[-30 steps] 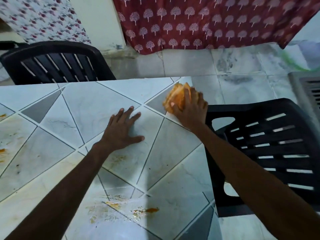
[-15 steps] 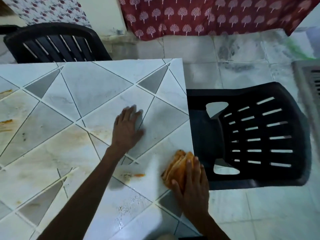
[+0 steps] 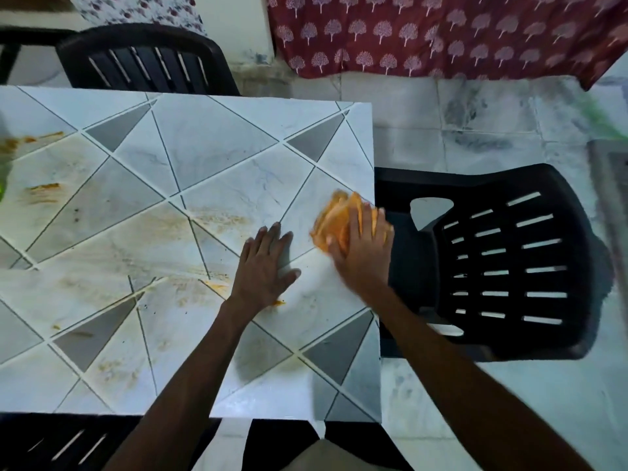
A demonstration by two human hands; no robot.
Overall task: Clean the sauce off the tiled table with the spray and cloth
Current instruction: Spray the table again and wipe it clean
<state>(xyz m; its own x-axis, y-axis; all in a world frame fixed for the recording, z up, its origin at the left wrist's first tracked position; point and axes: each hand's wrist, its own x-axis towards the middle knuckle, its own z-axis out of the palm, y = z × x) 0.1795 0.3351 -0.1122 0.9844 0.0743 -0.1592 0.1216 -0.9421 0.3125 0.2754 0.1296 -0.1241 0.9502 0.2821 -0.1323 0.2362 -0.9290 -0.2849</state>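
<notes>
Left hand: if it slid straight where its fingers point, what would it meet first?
Probably nothing before the far edge of the table. The left hand points just left of the orange cloth and might brush it.

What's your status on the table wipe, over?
Left hand flat on table. Right hand presses cloth by right edge. Sauce smears lie leftward. Left hand sits between cloth and smears.

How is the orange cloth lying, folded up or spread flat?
Folded up: the orange cloth shows stacked layers, bunched under the right hand at the tiled table's right edge.
</notes>
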